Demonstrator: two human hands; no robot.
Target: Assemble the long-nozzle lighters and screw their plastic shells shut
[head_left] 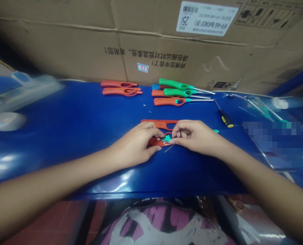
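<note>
My left hand (143,141) grips an orange lighter shell half (153,142), which lies on the blue table with its inside facing up. My right hand (189,136) pinches a small green trigger piece (167,139) at the right part of that shell. A thin dark wire or tube (169,148) sticks out below my right fingertips. Just behind my hands lies a second orange shell half (164,124), partly covered by them. Fingers hide much of the inside of the held half. A green tip (216,131) shows beyond my right hand.
Finished-looking long-neck lighters (170,101) lie at the back, with orange handle shells (120,92) to their left. A black and yellow screwdriver (225,118) is at the right. A large cardboard box (90,44) stands behind. A white mouse-shaped object (6,121) sits far left.
</note>
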